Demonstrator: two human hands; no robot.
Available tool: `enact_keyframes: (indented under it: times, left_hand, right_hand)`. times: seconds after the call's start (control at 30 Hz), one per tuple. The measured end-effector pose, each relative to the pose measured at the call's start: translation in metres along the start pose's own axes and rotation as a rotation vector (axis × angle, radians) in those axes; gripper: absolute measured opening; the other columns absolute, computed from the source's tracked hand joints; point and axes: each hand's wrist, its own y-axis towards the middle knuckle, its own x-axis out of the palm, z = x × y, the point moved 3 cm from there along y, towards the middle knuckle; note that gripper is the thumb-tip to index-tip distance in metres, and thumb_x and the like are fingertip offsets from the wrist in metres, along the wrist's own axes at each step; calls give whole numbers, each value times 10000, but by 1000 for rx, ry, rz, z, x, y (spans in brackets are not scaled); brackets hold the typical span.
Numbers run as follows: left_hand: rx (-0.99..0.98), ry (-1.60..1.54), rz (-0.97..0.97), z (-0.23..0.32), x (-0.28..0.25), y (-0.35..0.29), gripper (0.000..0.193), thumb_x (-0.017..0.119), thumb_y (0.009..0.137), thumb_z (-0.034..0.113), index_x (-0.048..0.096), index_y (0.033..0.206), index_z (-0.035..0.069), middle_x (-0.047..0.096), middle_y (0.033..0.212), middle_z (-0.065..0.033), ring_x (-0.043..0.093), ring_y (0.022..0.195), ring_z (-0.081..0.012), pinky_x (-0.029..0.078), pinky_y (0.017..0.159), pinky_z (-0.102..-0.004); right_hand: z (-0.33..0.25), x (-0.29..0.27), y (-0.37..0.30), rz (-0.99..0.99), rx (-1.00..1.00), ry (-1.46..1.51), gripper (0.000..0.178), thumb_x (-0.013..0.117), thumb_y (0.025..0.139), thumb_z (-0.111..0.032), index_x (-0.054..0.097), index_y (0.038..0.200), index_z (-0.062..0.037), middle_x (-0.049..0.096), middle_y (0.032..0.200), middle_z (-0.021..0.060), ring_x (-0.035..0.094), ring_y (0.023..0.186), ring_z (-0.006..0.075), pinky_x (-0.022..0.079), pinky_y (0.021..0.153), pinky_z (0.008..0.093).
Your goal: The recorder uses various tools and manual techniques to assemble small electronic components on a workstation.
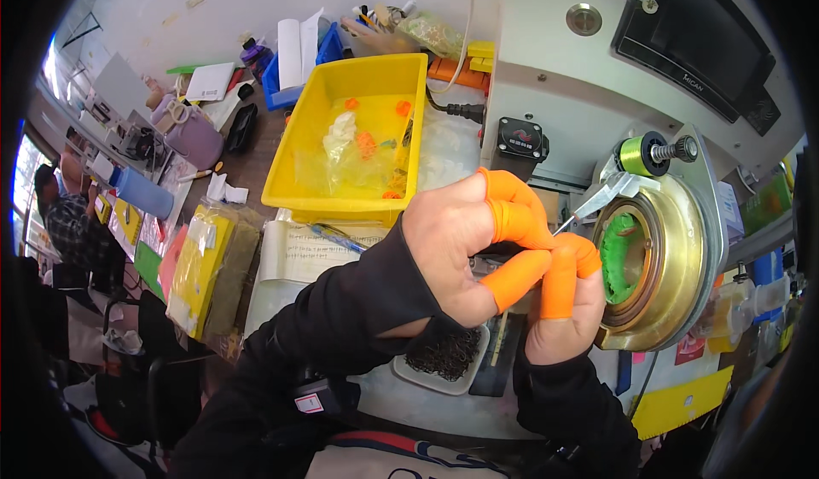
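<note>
My left hand and my right hand meet in front of the machine, orange finger cots on several fingertips. The fingertips of both are pinched together. Whatever is between them is too small or too hidden to make out. A thin silver pointed piece reaches down from the machine to just above my right fingers; I cannot tell if it touches. To the right of my right hand is a round brass-coloured ring with green putty-like material inside its opening. Below my hands, a white tray holds many small dark pieces.
A yellow bin with plastic bags and orange bits stands at the back left. An open notebook and a blue pen lie in front of it. A dark screen hangs upper right. Another person sits far left.
</note>
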Motion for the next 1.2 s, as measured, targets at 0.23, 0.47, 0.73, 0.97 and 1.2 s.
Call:
enact_keyframes:
  times: [0.23,0.47,0.73,0.97,1.2]
  left_hand:
    - [-16,24,-43,0,-13,3,311,531,721,-19,511,1031,-11,562,931,-119,550,799,-181,431,707,-268]
    - [-10,105,-139,1,-15,5,260,522,718,-28,538,978,-24,578,897,-128,567,767,-200,445,677,-261]
    - [68,154,-121,3,-16,4,231,545,706,-29,562,935,-8,579,890,-130,573,736,-217,457,639,-262]
    - [139,210,-100,4,-13,5,206,590,681,-26,577,885,2,574,830,-125,574,706,-229,462,613,-264]
    - [121,324,-76,8,-5,6,188,597,642,-45,571,821,8,562,775,-112,567,673,-235,462,576,-269]
  right_hand:
    - [0,-4,3,-1,-23,-53,62,447,841,-69,445,871,-15,481,792,20,421,670,51,348,622,182]
    - [2,-2,3,-17,25,-46,99,451,847,-91,477,914,-23,488,794,3,420,684,63,333,634,185]
    - [0,0,2,15,-19,-101,70,483,809,-6,466,877,-2,491,815,20,433,689,48,352,622,171]
    - [-2,-2,5,-35,-37,-203,70,489,800,2,463,865,1,484,809,24,428,717,58,352,654,181]
    - [-4,-2,4,-29,-43,-237,63,487,802,-11,464,859,0,481,793,24,431,711,63,353,658,183]
